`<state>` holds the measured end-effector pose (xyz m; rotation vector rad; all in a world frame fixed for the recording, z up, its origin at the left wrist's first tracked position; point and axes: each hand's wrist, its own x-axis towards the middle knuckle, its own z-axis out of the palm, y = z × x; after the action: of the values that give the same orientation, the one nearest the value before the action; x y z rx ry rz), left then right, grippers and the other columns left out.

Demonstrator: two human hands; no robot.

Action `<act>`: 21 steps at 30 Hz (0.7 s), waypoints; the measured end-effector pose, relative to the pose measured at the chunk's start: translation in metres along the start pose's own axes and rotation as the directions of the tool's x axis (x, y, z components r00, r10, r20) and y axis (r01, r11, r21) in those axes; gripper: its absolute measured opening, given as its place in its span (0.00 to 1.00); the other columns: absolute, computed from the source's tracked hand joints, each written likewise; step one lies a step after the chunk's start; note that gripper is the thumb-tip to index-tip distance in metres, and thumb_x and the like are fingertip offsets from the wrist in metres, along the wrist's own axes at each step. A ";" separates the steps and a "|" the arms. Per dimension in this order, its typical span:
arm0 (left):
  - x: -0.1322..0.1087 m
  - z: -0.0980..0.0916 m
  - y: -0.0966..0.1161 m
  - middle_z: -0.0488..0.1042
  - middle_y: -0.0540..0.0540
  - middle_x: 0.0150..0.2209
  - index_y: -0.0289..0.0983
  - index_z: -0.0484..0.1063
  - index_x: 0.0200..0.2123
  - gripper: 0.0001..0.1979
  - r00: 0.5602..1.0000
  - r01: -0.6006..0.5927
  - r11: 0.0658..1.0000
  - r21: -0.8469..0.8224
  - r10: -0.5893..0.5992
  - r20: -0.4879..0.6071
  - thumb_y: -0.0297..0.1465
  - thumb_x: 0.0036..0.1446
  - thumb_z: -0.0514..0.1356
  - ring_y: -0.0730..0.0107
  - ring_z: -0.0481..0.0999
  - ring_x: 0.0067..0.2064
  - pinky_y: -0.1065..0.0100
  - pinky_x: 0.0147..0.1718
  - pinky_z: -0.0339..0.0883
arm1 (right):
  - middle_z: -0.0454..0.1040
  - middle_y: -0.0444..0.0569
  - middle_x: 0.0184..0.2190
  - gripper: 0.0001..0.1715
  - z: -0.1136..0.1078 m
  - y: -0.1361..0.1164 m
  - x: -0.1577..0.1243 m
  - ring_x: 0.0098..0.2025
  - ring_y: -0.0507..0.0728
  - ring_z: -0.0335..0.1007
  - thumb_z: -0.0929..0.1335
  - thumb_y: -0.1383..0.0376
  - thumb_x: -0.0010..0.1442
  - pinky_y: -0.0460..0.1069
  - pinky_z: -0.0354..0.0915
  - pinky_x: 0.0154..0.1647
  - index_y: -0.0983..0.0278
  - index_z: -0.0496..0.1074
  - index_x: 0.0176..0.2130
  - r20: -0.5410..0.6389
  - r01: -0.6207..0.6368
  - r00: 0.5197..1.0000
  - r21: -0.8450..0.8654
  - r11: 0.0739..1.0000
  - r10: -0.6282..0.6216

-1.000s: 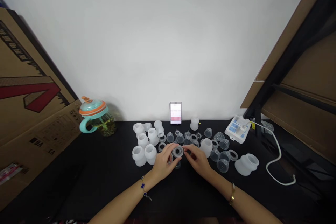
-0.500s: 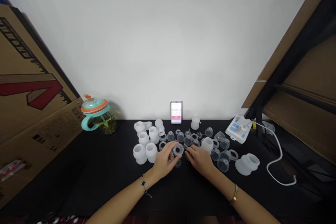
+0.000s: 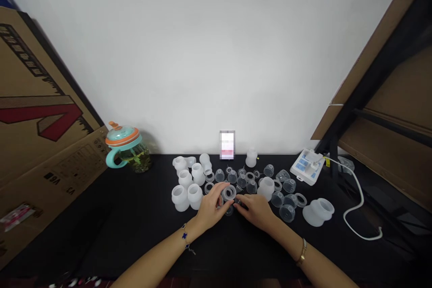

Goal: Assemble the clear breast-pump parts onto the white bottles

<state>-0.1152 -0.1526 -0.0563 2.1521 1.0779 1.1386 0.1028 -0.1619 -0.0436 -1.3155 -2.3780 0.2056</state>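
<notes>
My left hand holds a translucent plastic ring pinched at its fingertips, just above the black table. My right hand lies beside it, fingers curled toward a small clear part under the ring; whether it grips that part is hidden. Several white plastic bottle-like pieces stand to the left of my hands. Several clear small cups and rings are scattered to the right and behind.
A teal and orange lidded jar stands at the back left. Large cardboard boxes lean at the left. A white power strip with a white cable and a wide white piece sit at the right.
My right hand has slid left and lower, closing in under the ring. My left hand keeps the ring in nearly the same place.
</notes>
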 end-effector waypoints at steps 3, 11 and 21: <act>0.000 -0.002 0.001 0.69 0.39 0.58 0.43 0.64 0.61 0.22 1.000 0.007 1.000 -0.013 -0.007 0.008 0.39 0.66 0.58 0.76 0.70 0.27 0.66 0.32 0.73 | 0.82 0.51 0.36 0.15 0.002 0.003 0.000 0.34 0.60 0.79 0.65 0.62 0.67 0.49 0.65 0.31 0.59 0.77 0.49 -0.041 -0.053 0.998 0.088 0.995 0.056; -0.001 -0.006 0.002 0.71 0.40 0.54 0.42 0.61 0.63 0.23 0.999 -0.017 0.998 -0.059 0.019 0.031 0.40 0.68 0.55 0.74 0.70 0.28 0.67 0.31 0.71 | 0.80 0.50 0.35 0.20 -0.002 0.006 0.005 0.32 0.59 0.76 0.67 0.50 0.65 0.53 0.73 0.37 0.60 0.78 0.48 -0.212 -0.153 0.905 0.645 0.749 0.368; -0.001 -0.007 0.004 0.74 0.44 0.46 0.42 0.61 0.63 0.22 0.998 -0.041 0.997 -0.062 0.044 0.046 0.38 0.68 0.56 0.73 0.71 0.28 0.68 0.30 0.69 | 0.81 0.51 0.40 0.29 -0.005 -0.001 0.008 0.45 0.63 0.79 0.78 0.52 0.53 0.60 0.74 0.50 0.59 0.77 0.51 0.034 -0.095 0.881 0.990 0.107 0.471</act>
<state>-0.1204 -0.1555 -0.0502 2.1530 0.9685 1.1190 0.1007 -0.1560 -0.0367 -0.9152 -1.0668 1.3421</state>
